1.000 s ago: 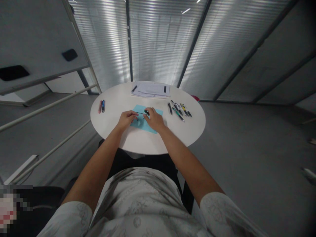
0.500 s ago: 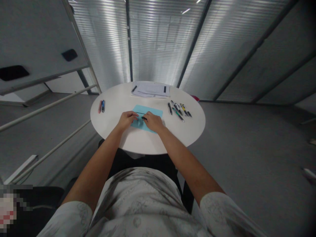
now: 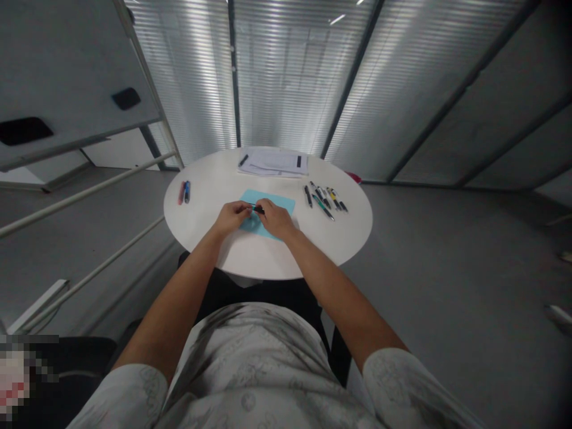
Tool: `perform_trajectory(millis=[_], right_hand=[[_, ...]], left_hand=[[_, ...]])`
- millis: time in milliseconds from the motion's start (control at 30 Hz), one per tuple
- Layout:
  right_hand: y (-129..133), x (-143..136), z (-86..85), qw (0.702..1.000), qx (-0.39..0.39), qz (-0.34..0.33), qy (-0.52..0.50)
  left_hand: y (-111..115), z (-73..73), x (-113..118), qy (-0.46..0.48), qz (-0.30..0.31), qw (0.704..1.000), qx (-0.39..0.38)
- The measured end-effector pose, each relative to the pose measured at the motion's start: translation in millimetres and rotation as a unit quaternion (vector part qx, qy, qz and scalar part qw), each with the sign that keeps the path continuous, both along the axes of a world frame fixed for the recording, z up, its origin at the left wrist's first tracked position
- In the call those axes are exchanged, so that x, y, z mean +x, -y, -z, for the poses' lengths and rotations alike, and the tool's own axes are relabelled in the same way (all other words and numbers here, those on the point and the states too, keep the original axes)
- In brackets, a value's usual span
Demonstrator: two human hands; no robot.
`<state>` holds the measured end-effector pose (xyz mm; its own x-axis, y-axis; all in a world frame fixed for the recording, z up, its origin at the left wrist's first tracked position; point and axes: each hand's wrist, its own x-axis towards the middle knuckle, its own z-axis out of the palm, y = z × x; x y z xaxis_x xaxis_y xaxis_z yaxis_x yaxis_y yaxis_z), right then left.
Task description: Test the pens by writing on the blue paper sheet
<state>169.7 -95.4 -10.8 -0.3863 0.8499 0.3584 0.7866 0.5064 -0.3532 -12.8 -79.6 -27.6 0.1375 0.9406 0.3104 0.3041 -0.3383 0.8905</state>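
Note:
Over a light-blue sheet [image 3: 279, 202] on the white round table [image 3: 241, 256], my two hands are close together. My left hand [image 3: 233, 215] is closed, its fingertips pinching a thin dark rod that looks like a pen refill [image 3: 252, 204]. Gripped in the fingers of my right hand [image 3: 276, 218] is a short black pen part [image 3: 258, 210], partly covered by them. The rod and the black part meet or nearly meet between the fingertips; I cannot tell whether they are joined.
Several pens [image 3: 322, 207] lie in a loose group right of the sheet. At the left are a red and a blue pen [image 3: 187, 192]. A stack of papers [image 3: 272, 164] lies at the far edge. A white-framed board [image 3: 75, 77] stands to the left.
My hands have come closer together. The thin dark rod, which showed as a long line between them, is now mostly hidden at the fingertips, close to the black pen part.

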Motion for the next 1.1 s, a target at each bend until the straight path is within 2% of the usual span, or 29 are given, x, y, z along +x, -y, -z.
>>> perform_trajectory(millis=[233,333,433,533,633,833,1000,1100], right_hand=[[1.8,0.0,-1.6,1.000,0.007,-0.008,0.021],[1.2,2.9,-2.3,0.999,0.005,0.018,0.048],[-0.7,6.2,-0.3,0.996,-0.003,0.043,0.081],[-3.3,8.1,3.6,0.993,-0.016,0.052,0.103],[-5.0,8.3,6.3,0.993,-0.023,0.047,0.109],[-3.6,9.1,2.2,0.994,-0.015,0.053,0.091],[-5.8,14.2,-0.6,0.991,-0.020,0.113,0.073],[-7.7,16.3,1.4,0.989,-0.032,0.119,0.079]], left_hand=[[0.8,-1.2,-0.1,-0.045,0.000,0.999,0.007],[-1.2,1.4,-0.7,-0.026,-0.019,0.999,0.004],[-4.4,4.3,-3.2,-0.028,-0.058,0.997,0.038],[-9.0,7.6,-5.4,-0.078,-0.080,0.989,0.096],[-12.2,11.4,-4.2,-0.168,-0.068,0.974,0.135],[-5.0,14.3,4.8,-0.319,-0.035,0.939,0.126],[-2.0,13.5,7.1,-0.341,-0.030,0.932,0.120],[-5.0,15.4,5.5,-0.337,-0.048,0.932,0.123]])
